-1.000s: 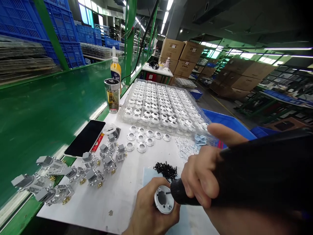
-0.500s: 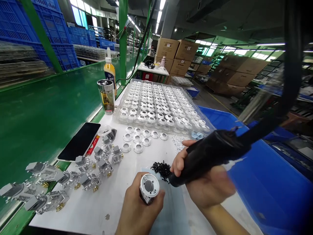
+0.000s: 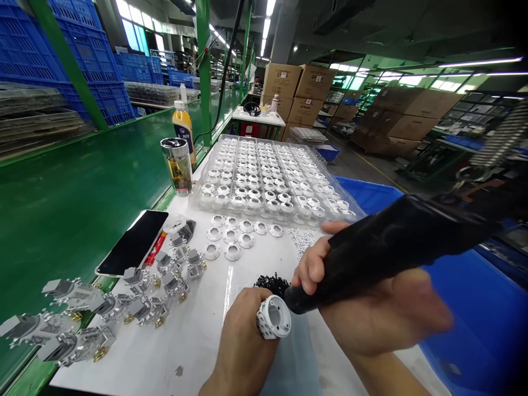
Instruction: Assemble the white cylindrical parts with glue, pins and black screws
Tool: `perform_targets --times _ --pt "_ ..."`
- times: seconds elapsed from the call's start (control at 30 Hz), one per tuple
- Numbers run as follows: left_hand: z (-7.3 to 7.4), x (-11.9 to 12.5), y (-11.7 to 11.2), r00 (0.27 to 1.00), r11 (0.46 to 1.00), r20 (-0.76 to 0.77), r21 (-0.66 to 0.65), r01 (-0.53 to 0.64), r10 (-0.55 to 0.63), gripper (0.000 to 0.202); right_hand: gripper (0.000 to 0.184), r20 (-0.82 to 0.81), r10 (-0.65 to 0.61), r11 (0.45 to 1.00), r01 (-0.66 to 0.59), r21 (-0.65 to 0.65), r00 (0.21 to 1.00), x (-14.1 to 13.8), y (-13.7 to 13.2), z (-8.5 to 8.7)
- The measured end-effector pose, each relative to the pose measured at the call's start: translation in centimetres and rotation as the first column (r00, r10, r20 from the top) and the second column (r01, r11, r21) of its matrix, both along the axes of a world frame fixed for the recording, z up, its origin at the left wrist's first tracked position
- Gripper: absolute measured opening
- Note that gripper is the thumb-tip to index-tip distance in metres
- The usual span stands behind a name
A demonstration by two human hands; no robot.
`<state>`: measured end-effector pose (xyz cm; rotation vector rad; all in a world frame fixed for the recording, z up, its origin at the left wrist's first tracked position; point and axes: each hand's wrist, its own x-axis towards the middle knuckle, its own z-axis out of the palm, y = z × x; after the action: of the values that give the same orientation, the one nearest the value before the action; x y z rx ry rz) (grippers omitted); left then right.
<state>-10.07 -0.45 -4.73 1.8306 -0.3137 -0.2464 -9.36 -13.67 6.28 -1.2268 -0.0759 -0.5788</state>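
My left hand (image 3: 243, 341) is closed round a small white round housing (image 3: 273, 323), its open end facing up and to the right. My right hand (image 3: 371, 308) grips a black electric screwdriver (image 3: 391, 247) that lies nearly level, its tip right beside the housing's rim. A small heap of black screws (image 3: 270, 284) lies on the white table (image 3: 198, 341) just behind the housing. Several white rings (image 3: 233, 236) sit loose farther back, with a patch of tiny white pins (image 3: 303, 239) to their right.
A clear tray (image 3: 268, 176) of white ring parts fills the back of the table. Grey metal assemblies (image 3: 124, 300) spread over the left. A black phone (image 3: 132, 242), a glass jar (image 3: 177, 165) and a bottle (image 3: 183, 127) stand near the green conveyor (image 3: 74, 187). A blue bin (image 3: 474, 319) is at right.
The screwdriver's tip came out of the housing and the tool tilted flatter. My left hand turned the housing and brought it back up beside the tip.
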Motion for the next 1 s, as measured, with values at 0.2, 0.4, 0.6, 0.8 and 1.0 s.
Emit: perform_targets --times 0.2,0.4,0.6,0.8,1.0 --pt "0.5 0.2 0.3 0.998 0.998 -0.051 -0.05 -0.031 0.029 0.009 0.062 0.028 -0.026 1.0 0.026 0.005 0.999 0.3 -0.3 0.4" --pt "1.2 0.3 0.5 0.993 0.989 -0.102 -0.13 -0.068 0.055 0.011 0.061 0.028 0.018 0.999 -0.019 0.043 0.999 0.3 0.2 0.6" --pt "0.6 0.1 0.8 0.997 0.993 -0.035 -0.095 -0.071 0.068 0.006 0.06 0.039 0.041 0.998 -0.043 0.043 0.998 0.4 0.4 0.6" --pt "0.9 0.2 1.7 0.998 0.998 0.056 -0.058 0.004 0.0 0.016 0.059 0.028 0.145 0.989 -0.146 0.03 0.989 0.3 0.3 0.7" --pt "1.8 1.3 2.6 0.989 0.989 0.036 -0.028 0.142 -0.141 0.017 0.059 -0.025 0.093 0.995 -0.092 0.029 0.995 0.3 0.9 1.0"
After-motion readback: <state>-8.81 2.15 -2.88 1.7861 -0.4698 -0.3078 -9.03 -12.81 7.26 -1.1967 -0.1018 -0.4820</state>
